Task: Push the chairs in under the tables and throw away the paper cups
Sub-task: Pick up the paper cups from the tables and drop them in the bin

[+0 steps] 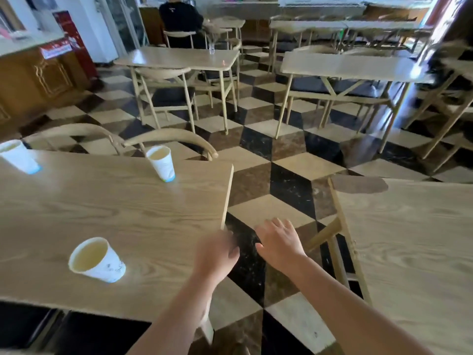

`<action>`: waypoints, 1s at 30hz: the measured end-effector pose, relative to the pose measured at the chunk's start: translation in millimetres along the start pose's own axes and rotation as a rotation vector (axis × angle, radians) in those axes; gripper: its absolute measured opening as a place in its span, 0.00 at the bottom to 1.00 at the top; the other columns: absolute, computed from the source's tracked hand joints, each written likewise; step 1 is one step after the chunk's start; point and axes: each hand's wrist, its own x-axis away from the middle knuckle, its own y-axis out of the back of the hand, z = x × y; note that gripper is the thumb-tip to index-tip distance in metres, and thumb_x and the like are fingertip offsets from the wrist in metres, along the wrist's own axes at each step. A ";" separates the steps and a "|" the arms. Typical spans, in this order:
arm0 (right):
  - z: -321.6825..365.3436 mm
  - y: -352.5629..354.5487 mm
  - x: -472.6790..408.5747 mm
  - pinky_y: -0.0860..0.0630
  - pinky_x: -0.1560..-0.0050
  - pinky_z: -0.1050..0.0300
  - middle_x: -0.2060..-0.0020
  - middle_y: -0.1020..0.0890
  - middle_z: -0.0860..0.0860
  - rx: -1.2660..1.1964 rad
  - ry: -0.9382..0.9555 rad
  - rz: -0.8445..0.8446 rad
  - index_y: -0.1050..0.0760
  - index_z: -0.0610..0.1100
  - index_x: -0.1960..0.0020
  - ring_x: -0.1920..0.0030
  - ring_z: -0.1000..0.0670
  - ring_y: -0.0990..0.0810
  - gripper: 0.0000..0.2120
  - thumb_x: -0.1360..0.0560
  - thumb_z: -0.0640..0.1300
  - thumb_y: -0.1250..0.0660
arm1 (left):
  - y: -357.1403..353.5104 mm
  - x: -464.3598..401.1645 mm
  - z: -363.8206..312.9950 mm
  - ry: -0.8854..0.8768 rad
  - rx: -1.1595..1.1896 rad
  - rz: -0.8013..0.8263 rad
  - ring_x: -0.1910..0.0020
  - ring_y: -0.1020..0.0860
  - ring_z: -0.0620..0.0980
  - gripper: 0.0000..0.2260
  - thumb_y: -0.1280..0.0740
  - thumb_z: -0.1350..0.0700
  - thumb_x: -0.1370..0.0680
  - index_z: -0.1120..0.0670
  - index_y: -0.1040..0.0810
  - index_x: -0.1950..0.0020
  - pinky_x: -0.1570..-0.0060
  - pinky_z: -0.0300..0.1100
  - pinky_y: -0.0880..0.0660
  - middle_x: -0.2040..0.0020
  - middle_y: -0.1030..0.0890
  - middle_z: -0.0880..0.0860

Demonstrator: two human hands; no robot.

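Observation:
Three white paper cups stand on the wooden table (122,208) at my left: one near the front (98,260), one at the far edge (161,162), one at the far left (18,156). Behind that table's far edge a curved-back wooden chair (169,138) shows, with a second chair back (76,130) to its left. My left hand (215,254) is blurred at the table's right corner, fingers curled, holding nothing that I can see. My right hand (280,242) hovers open over the aisle floor, fingers spread.
A second wooden table (414,252) fills the right side, leaving a narrow checkered-floor aisle (268,183) between. Further tables (179,58) with chairs tucked under stand beyond. A person in black (180,19) sits at the back. A wooden counter (38,80) lines the left wall.

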 end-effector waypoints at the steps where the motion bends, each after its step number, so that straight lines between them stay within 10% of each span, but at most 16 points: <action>1: -1.1 -1.0 -13.3 0.34 0.35 0.48 0.39 0.24 0.47 -0.008 0.015 0.009 0.30 0.48 0.37 0.38 0.45 0.30 0.16 0.23 0.52 0.40 | -0.1 -6.9 5.2 0.024 0.010 -0.009 0.48 0.25 0.50 0.16 0.42 0.46 0.23 0.52 0.30 0.38 0.49 0.42 0.31 0.46 0.22 0.50; 20: 25.9 14.5 -305.6 0.36 0.38 0.47 0.37 0.28 0.46 0.134 0.757 -0.013 0.34 0.47 0.35 0.37 0.44 0.32 0.18 0.24 0.48 0.42 | 7.7 -73.7 86.5 0.884 0.042 -0.222 0.62 0.21 0.61 0.09 0.32 0.54 0.30 0.57 0.26 0.55 0.64 0.47 0.29 0.58 0.20 0.55; 30: 75.3 14.2 -390.2 0.25 0.73 0.50 0.68 0.21 0.38 -0.030 0.984 -0.142 0.22 0.34 0.57 0.71 0.38 0.22 0.20 0.48 0.32 0.23 | 31.1 -39.3 120.8 1.231 -0.114 -0.305 0.59 0.20 0.60 0.15 0.25 0.59 0.35 0.61 0.22 0.51 0.65 0.49 0.24 0.58 0.18 0.59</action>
